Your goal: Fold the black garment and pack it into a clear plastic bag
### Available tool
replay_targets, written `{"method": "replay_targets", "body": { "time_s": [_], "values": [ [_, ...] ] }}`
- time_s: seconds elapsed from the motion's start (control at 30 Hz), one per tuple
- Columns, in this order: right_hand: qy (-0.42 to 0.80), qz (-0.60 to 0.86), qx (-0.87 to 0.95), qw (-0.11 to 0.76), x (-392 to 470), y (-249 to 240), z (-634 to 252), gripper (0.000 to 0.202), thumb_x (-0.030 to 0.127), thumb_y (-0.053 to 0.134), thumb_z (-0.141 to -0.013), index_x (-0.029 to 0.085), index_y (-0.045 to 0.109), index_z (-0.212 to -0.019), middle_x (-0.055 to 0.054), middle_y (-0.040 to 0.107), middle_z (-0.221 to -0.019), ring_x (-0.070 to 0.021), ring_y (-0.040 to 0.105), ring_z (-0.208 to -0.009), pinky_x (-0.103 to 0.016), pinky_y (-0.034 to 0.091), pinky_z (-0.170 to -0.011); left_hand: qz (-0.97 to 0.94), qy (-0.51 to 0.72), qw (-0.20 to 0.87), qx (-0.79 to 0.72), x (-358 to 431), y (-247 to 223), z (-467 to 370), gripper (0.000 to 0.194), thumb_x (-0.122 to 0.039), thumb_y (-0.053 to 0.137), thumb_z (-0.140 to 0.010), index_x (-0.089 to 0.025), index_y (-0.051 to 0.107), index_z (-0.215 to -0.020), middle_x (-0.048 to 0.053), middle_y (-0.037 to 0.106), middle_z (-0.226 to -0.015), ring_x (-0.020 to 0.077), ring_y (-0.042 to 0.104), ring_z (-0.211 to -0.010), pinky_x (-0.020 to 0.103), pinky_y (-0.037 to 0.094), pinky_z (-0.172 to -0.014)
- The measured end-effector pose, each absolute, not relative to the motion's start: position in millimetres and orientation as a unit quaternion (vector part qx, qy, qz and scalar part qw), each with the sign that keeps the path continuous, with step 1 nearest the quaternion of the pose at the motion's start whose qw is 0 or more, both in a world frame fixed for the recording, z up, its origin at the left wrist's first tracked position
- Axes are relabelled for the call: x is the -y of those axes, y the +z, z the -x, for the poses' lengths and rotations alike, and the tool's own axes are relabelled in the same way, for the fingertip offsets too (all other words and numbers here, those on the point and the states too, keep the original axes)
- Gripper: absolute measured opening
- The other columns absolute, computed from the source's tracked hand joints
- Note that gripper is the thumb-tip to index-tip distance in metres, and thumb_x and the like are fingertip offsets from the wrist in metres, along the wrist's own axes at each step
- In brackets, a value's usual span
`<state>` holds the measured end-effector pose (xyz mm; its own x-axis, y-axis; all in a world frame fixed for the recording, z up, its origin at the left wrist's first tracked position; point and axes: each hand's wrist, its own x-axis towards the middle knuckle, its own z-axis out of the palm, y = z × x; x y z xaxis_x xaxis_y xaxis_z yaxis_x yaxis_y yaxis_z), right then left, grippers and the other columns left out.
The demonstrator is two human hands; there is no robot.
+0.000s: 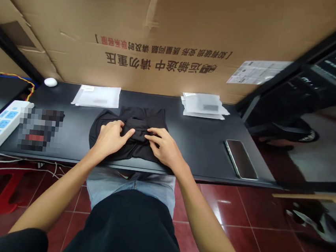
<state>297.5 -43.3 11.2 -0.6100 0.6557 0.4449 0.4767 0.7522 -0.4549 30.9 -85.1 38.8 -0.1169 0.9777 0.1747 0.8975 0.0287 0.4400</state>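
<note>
A black garment (144, 116) lies partly folded near the front edge of the black table, its cloth rumpled between my hands. My left hand (111, 137) rests on its left part, thumb stretched out to the right over the cloth and apart from the fingers. On the other side, my right hand (163, 144) takes a fold of the garment between thumb and fingertips. The fold sits close to the middle of the cloth. What kind of garment it is, I cannot make out.
Behind stands a large cardboard sheet (172, 19). Translucent plastic packets (98, 96) lie at the back left, and more packets (203, 105) at the back right. A phone (241, 159) lies to the right; a power strip (4, 128) and white cables are at the left.
</note>
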Motion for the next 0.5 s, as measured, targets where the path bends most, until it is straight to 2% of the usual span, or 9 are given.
{"method": "replay_targets", "body": {
  "time_s": [0.13,0.23,0.3,0.4,0.5],
  "values": [
    [0.144,0.306,0.89,0.305,42,10,-301,0.035,0.014,0.058,-0.107,0.026,0.084,-0.128,-0.013,0.075,-0.141,-0.0304,0.07,-0.131,-0.054,0.065,-0.113,-0.672,0.226,0.142,-0.691,78,43,-37,0.038,-0.06,0.067,-0.103,-0.024,0.058,-0.094,0.009,0.073,-0.09,0.0333,0.072,-0.093,0.044,0.051,-0.085],
    [0.137,0.301,0.891,0.31,42,12,-305,0.037,0.013,0.06,-0.104,0.028,0.081,-0.13,-0.013,0.071,-0.146,-0.0327,0.064,-0.143,-0.06,0.061,-0.119,-0.673,0.29,0.245,-0.635,76,47,-40,0.034,-0.056,0.071,-0.101,-0.025,0.057,-0.099,0.003,0.071,-0.088,0.0266,0.07,-0.086,0.039,0.053,-0.081],
    [0.127,0.295,0.894,0.312,44,17,-307,0.04,0.011,0.061,-0.102,0.027,0.077,-0.134,-0.014,0.066,-0.156,-0.035,0.056,-0.155,-0.064,0.057,-0.125,-0.651,0.347,0.319,-0.595,76,49,-43,0.034,-0.056,0.073,-0.1,-0.025,0.059,-0.105,0.003,0.072,-0.095,0.0242,0.071,-0.091,0.038,0.057,-0.085],
    [0.108,0.271,0.911,0.291,48,30,-311,0.057,0.009,0.066,-0.096,0.026,0.065,-0.151,-0.015,0.05,-0.175,-0.0374,0.038,-0.17,-0.071,0.044,-0.134,-0.561,0.437,0.456,-0.535,76,51,-49,0.04,-0.055,0.078,-0.097,-0.023,0.061,-0.116,0.007,0.077,-0.115,0.0254,0.075,-0.106,0.042,0.063,-0.094],
    [0.088,0.237,0.934,0.252,51,47,-312,0.085,0.006,0.069,-0.09,0.028,0.048,-0.17,-0.013,0.041,-0.183,-0.0368,0.03,-0.175,-0.073,0.032,-0.139,-0.454,0.463,0.596,-0.472,76,53,-53,0.054,-0.052,0.087,-0.091,-0.024,0.061,-0.129,0.011,0.077,-0.129,0.0285,0.079,-0.11,0.044,0.069,-0.088]
  ]
}}
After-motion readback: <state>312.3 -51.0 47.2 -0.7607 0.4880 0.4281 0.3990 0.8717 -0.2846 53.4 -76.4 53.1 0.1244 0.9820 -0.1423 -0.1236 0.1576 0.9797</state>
